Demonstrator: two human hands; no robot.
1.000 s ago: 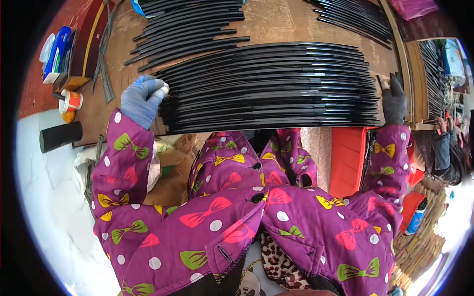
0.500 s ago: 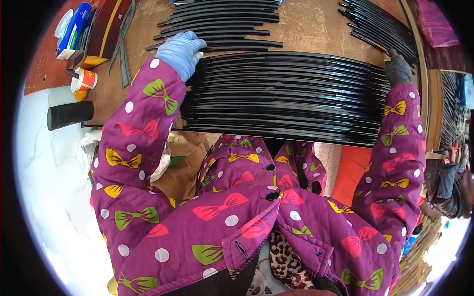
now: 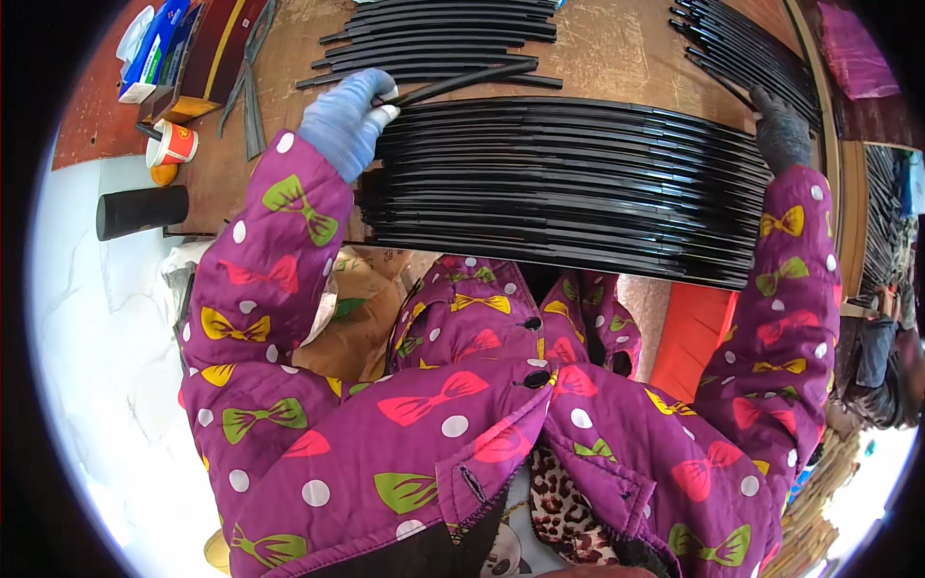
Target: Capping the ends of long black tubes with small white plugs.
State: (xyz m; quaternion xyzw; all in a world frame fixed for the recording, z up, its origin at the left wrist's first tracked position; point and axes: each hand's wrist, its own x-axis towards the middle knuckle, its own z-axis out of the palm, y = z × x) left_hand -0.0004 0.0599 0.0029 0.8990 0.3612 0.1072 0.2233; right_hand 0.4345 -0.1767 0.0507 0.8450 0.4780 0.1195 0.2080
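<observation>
My left hand (image 3: 345, 123), in a light blue glove, pinches the end of a black rod (image 3: 472, 79). This rod slants up to the right, its far end over a stack of loose black rods (image 3: 443, 34). My right hand (image 3: 782, 133), in a dark grey glove, closes on the near end of a thin black rod (image 3: 721, 77) beside the pile of thin black rods (image 3: 756, 48) at the far right. Between my hands lies a wide row of black rods (image 3: 559, 183), packed side by side along the table's near edge.
On the left of the wooden table (image 3: 617, 58) are a blue tissue pack (image 3: 154, 53), a dark red box (image 3: 217, 58), a paper cup (image 3: 175, 144) and a black cylinder (image 3: 145, 212). A pink plastic sheet (image 3: 858, 53) lies beyond the wooden edge at right.
My left hand has lifted one end of a rod off the upper stack, tilting it toward me. My right hand has stayed by the right pile, and a rod there stands slightly apart.
</observation>
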